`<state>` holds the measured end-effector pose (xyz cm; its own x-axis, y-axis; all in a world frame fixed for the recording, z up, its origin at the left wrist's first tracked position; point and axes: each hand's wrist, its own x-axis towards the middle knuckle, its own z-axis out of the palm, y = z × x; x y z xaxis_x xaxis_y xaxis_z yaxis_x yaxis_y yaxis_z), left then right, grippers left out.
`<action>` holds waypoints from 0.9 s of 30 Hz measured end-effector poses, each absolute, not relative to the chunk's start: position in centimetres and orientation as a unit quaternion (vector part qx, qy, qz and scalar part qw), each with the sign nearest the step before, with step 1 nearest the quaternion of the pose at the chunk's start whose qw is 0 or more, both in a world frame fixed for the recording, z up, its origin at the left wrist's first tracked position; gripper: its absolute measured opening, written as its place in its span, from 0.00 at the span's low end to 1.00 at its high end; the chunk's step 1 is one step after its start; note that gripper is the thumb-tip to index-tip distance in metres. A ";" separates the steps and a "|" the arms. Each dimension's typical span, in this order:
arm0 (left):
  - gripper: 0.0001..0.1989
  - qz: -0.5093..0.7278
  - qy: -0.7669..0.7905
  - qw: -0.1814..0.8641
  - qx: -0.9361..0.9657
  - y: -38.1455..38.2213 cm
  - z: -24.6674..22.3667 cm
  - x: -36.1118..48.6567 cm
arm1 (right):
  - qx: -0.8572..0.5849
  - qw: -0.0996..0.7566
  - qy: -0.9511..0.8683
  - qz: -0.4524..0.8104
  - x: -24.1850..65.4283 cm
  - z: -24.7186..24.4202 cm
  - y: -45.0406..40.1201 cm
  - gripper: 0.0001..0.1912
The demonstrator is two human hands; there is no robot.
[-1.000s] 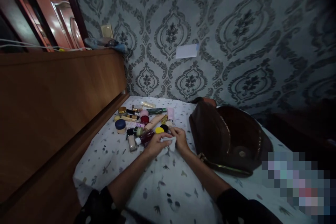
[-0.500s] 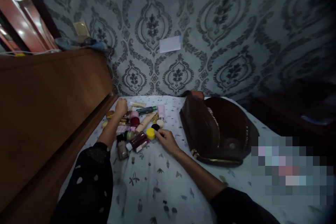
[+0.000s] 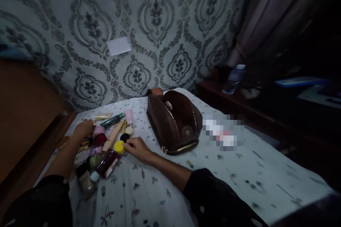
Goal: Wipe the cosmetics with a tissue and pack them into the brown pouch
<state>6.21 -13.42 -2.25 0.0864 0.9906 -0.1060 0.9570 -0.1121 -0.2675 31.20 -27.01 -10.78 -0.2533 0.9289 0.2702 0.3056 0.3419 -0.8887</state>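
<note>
My right hand (image 3: 139, 149) pinches the edge of a small round yellow-topped container (image 3: 119, 147) lying on the bed sheet. Over the far left of the cosmetics, my left hand (image 3: 84, 128) has its fingers curled down; what they hold, if anything, is hidden. Close to it are a pink jar (image 3: 98, 131), a dark red jar (image 3: 100, 139) and a cream tube (image 3: 103, 116). Beside the yellow top lie a black lid (image 3: 124, 137), a white lid (image 3: 129, 131) and a dark red bottle (image 3: 107, 162). To the right stands a brown handbag (image 3: 162, 126), unzipped, with a small pale round item (image 3: 168, 105) inside its opening.
A pink tube (image 3: 129, 117), a dark green tube (image 3: 112, 120), a beige tube (image 3: 112, 137) and a glass bottle (image 3: 86, 181) lie in the group. Wooden furniture (image 3: 29, 113) borders the left. A clear bottle (image 3: 234, 79) stands on a dark surface at right. Something pixelated (image 3: 222, 131) lies beyond the bag.
The view has swung to the right, so the bag and cosmetics appear farther left. Both hands stay at the cosmetics, the right one still at the yellow top.
</note>
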 end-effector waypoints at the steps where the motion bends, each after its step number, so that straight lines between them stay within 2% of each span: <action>1: 0.20 0.130 -0.659 0.075 -0.737 -13.6 -2.3 6.4 | -0.443 0.423 -0.702 0.364 31.2 -10.7 -27.1 0.21; 7: 0.19 0.093 -0.652 0.137 -0.739 -14.8 -1.5 7.0 | -0.454 0.423 -0.704 0.347 31.1 -10.8 -27.0 0.20; 12: 0.14 0.035 -0.678 0.177 -0.713 -14.8 1.7 6.8 | -0.452 0.432 -0.694 0.358 31.3 -10.6 -27.0 0.20; 15: 0.18 -0.001 -0.667 0.201 -0.718 -16.9 3.7 8.5 | -0.446 0.464 -0.656 0.394 31.3 -10.5 -27.0 0.21; 17: 0.20 -0.040 -0.635 0.198 -0.746 -19.7 3.9 10.4 | -0.442 0.491 -0.616 0.429 31.4 -10.5 -26.8 0.18; 19: 0.21 -0.084 -0.596 0.194 -0.775 -23.6 2.9 12.7 | -0.447 0.505 -0.579 0.457 31.4 -10.5 -26.6 0.15; 24: 0.23 -0.113 -0.525 0.182 -0.824 -33.6 -3.8 16.9 | -0.491 0.508 -0.531 0.468 32.9 -10.5 -27.0 0.23; 27: 0.21 -0.110 -0.491 0.211 -0.838 -37.3 -7.9 17.6 | -0.504 0.503 -0.538 0.451 34.7 -10.5 -28.9 0.17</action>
